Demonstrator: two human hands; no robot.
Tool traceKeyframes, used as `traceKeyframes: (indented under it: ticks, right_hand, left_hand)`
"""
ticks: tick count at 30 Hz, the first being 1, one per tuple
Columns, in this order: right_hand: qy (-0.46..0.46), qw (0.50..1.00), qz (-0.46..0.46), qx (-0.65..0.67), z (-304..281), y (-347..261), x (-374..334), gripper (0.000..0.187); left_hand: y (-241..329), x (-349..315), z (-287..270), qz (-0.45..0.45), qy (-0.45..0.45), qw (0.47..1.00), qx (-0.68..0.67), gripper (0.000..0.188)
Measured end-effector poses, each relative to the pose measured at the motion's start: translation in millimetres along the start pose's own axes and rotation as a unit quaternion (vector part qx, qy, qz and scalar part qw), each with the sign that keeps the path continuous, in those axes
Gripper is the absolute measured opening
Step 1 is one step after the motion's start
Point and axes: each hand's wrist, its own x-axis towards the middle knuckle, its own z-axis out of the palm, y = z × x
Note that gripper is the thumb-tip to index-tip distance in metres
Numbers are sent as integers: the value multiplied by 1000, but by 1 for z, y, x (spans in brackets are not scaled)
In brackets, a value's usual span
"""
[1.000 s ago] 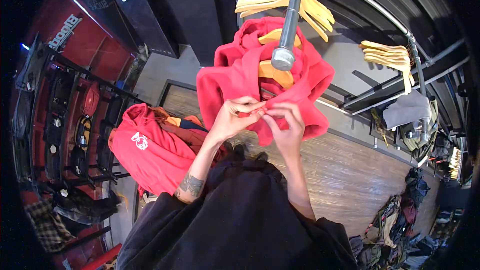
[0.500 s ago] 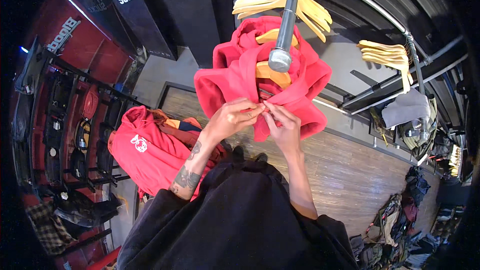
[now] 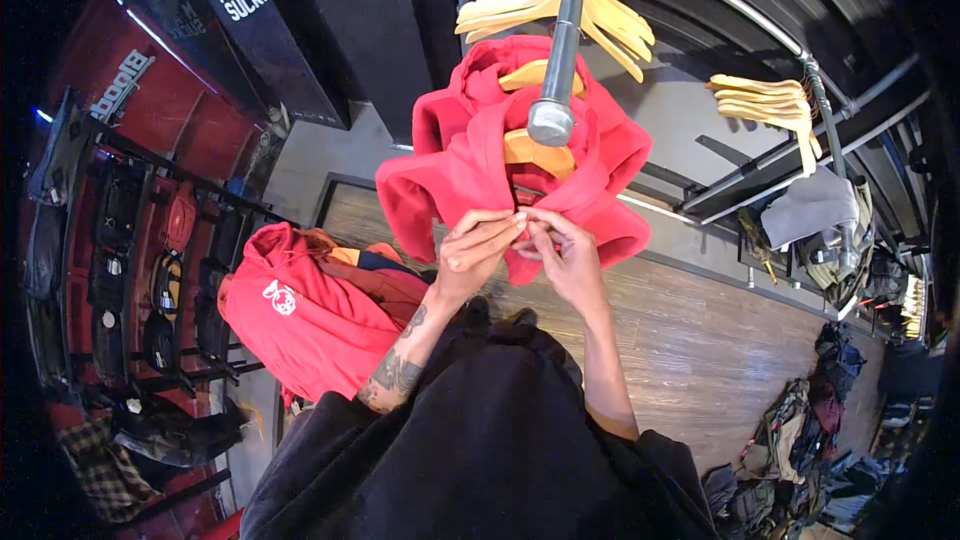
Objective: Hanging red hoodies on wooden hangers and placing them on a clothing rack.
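Observation:
A red hoodie point(image 3: 455, 175) hangs in front of me on a wooden hanger point(image 3: 543, 152). Its hood is spread around the hanger, and the sleeves fall to both sides. My left hand point(image 3: 474, 255) and my right hand point(image 3: 568, 258) meet at the front of its neckline, fingertips pinched together on the edge. Whether a zip or a cord lies between the fingers is hidden. Right behind hangs another red hoodie point(image 3: 475, 70) on its own wooden hanger point(image 3: 528, 75). Both are on a grey metal rail point(image 3: 563, 65) whose capped end points at me.
Bare wooden hangers point(image 3: 545, 2) crowd the rail farther back; more hangers point(image 3: 765, 105) hang at the right. A red hoodie with a white print point(image 3: 300, 305) lies over other garments at my left. Shelves with bags point(image 3: 115, 230) line the left wall. Clothes point(image 3: 780, 450) are heaped lower right.
My hands stay pinched at the hoodie's neckline, with the fingers slightly shifted. The whole view has moved a little, so the hoodies and rail sit slightly farther left.

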Motion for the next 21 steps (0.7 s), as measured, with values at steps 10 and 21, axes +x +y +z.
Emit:
traceKeyframes:
  ticks: [10,21]
  right_hand:
    - [65,997,-35,-35,3,16,-6,17]
    - [143,968,-141,-152,-1,29,-5,16]
  left_hand:
    - [6,-8,12,-99,43,990,-91,26]
    - [13,-19,25,-417,101,805,-410,31]
